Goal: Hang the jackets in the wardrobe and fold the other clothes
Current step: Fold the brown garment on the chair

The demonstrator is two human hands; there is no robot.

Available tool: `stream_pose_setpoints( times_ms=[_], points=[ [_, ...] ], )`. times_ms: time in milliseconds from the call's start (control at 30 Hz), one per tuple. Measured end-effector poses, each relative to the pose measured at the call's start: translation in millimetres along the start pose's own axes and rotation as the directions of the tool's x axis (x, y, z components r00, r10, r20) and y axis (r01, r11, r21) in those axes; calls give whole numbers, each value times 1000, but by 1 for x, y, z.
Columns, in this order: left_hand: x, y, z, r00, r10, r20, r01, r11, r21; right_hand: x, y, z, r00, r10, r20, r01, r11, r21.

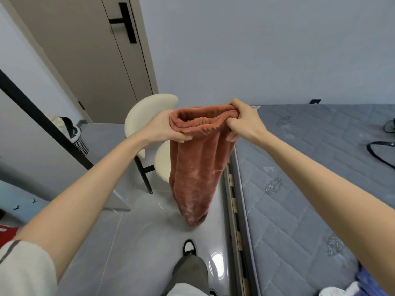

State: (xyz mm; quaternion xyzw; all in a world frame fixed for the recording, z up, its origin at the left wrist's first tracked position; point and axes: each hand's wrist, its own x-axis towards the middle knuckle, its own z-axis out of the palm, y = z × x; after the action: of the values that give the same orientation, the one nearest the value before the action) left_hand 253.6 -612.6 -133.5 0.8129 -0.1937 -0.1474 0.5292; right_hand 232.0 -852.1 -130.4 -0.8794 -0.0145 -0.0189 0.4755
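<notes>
Fleece trousers (197,165) held mid-air above the floor, beside the mattress's (310,189) left edge. Left hand (163,128), right hand (241,121) each pinching the elastic waistband. Soft, light, floppy: grip waistband corners.

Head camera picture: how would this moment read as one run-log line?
item: rust fleece trousers hanging free | left grip: holds waistband | right grip: holds waistband | beside: bed, chair
</notes>
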Motion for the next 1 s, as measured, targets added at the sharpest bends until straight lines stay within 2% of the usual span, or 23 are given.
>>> stream_pose_setpoints(
  times_ms=[67, 167, 267, 400, 467, 600, 767, 1000],
  points=[
    [17, -4, -13, 995, -22, -93, 19, 999, -32, 27, -4, 5, 1000, 12, -7, -11, 996, 89],
    [50, -13, -39, 988, -50, -146, 46, 998, -32, 77, -5, 16, 999, 11, -31, -5, 985, 174],
    [94, -21, -70, 980, -44, -193, 43, 999, -6, 138, -6, 29, 997, -27, -71, 41, 980, 197],
    [162, -31, -121, 977, -57, -206, 30, 991, -134, 215, -18, 43, 987, -95, -130, 118, 975, 186],
    [196, -38, -146, 973, -50, -227, 18, 989, -144, 250, -25, 49, 984, -116, -139, 141, 972, 188],
    [257, -52, -186, 952, 63, -299, -75, 997, -27, 316, -35, 60, 974, -167, -150, 190, 969, 158],
    [310, -75, -207, 939, 120, -322, -105, 992, 65, 375, -28, 72, 967, -149, -206, 177, 977, 122],
    [339, -141, -182, 940, 55, -336, -6, 989, 146, 404, 32, 103, 989, -96, -114, 106, 991, 86]
  ],
)
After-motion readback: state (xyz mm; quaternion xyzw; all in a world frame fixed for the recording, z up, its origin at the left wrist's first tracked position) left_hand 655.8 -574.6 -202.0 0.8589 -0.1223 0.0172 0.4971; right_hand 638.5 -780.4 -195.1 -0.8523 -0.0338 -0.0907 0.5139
